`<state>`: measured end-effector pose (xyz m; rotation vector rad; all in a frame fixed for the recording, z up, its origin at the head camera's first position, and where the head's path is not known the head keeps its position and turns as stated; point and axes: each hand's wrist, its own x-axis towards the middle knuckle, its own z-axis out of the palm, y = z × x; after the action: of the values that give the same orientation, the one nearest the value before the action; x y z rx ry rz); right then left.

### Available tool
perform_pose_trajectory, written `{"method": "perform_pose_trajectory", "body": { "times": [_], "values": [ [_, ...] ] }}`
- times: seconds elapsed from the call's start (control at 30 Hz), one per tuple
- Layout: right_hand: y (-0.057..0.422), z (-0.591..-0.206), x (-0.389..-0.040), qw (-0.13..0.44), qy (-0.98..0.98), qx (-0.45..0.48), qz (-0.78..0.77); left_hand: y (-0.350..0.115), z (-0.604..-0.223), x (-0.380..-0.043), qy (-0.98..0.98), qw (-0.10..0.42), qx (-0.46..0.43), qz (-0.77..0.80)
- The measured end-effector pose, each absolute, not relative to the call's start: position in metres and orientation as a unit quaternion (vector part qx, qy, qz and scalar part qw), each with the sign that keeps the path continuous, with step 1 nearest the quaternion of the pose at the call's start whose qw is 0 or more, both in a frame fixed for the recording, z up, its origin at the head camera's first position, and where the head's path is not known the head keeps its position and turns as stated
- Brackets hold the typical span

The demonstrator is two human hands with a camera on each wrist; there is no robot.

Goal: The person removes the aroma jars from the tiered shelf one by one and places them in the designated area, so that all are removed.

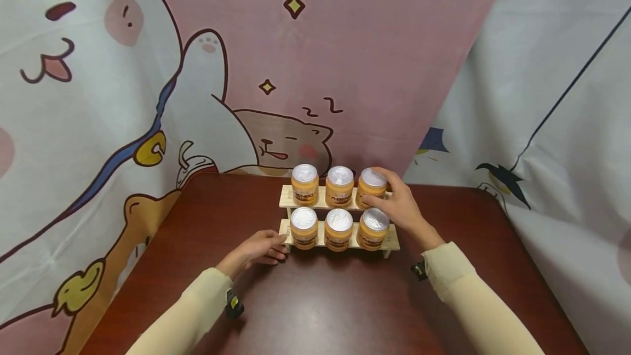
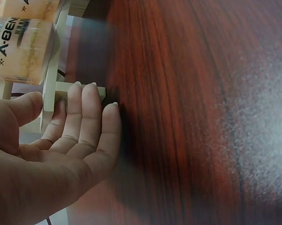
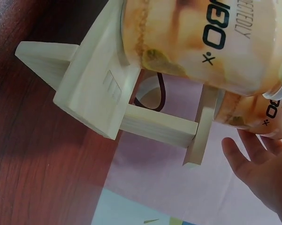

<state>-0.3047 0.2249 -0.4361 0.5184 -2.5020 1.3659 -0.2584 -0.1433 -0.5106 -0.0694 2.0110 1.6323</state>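
A two-tier pale wooden rack [image 1: 315,235] stands on the table, with orange jars with silvery lids in a row on each tier. At the left end of the lower board, my left hand [image 1: 263,246] pinches the wood, thumb above and fingers below; the left wrist view shows this hand [image 2: 70,145] close beside a rack leg [image 2: 65,88]. My right hand [image 1: 401,207] grips the upper-right jar [image 1: 363,190], thumb at its front and fingers by the lid. In the right wrist view, that jar [image 3: 234,110] is partly hidden behind the lower-right jar [image 3: 178,42].
The rack stands near the back of a dark red-brown wooden table [image 1: 315,300]. Behind it hangs a pink and white cloth [image 1: 384,53] with cartoon animals, and pale cloth [image 1: 567,97] continues along the right side.
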Motion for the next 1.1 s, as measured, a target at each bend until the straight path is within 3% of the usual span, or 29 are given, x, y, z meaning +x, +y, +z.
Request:
{"method": "perform_pose_trajectory", "body": {
  "times": [1.1],
  "values": [
    [0.252, -0.408, -0.295, 0.194, -0.861, 0.157, 0.444, -0.142, -0.513, -0.257, 0.770, 0.259, -0.027, 0.583]
  ]
}}
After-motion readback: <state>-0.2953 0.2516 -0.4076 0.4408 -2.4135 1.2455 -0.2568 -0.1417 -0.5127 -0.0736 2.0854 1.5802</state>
